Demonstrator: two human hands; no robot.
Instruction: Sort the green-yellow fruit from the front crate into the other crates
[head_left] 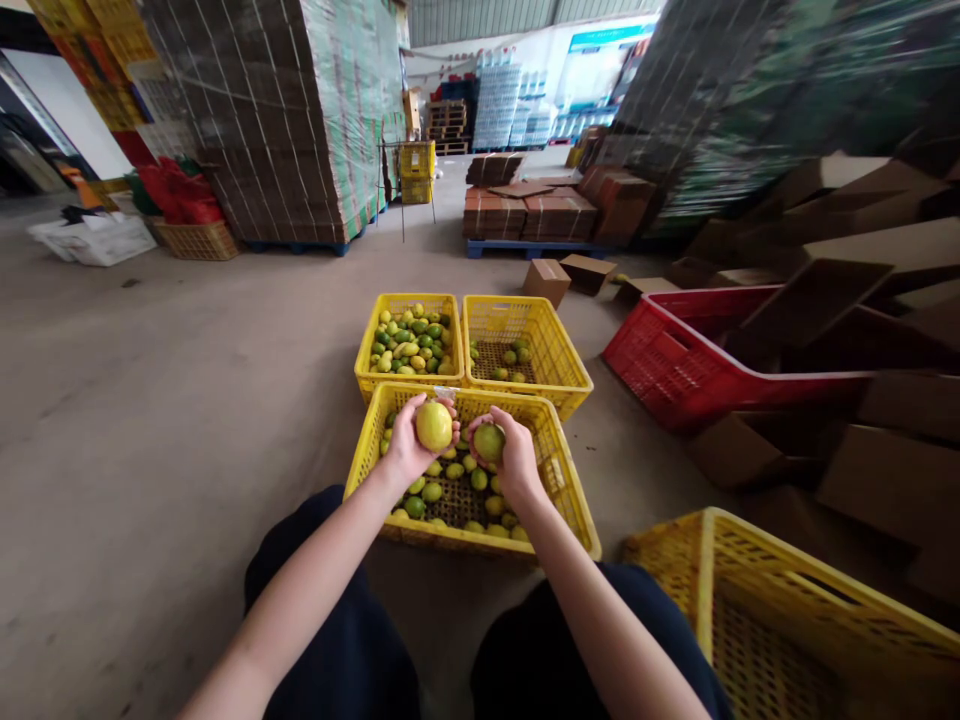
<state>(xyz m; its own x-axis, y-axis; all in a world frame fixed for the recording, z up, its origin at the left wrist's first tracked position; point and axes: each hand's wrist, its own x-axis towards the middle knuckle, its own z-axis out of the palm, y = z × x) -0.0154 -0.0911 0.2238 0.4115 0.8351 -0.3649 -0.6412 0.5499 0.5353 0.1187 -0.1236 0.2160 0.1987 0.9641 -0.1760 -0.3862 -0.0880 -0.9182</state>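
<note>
My left hand (pixel 410 442) holds a yellow fruit (pixel 434 427), its fingers wrapped around the side. Close by on the right, my right hand (pixel 516 450) grips a greener fruit (pixel 489 442). Both hands are above the near yellow crate (pixel 577 500), where several green and yellow fruits lie scattered on the slatted bottom. Behind it on the left, another yellow crate (pixel 365 350) is heaped with green and yellow fruits. Beside that one, the right back crate (pixel 559 345) has several green fruits at its bottom left.
A red crate (pixel 660 360) with cardboard stands at the right, among piled cardboard boxes (pixel 877 480). Another yellow crate (pixel 709 570) is at the lower right. Farther back are flattened cartons on a blue pallet (pixel 510 247) and tall wrapped stacks (pixel 255 120).
</note>
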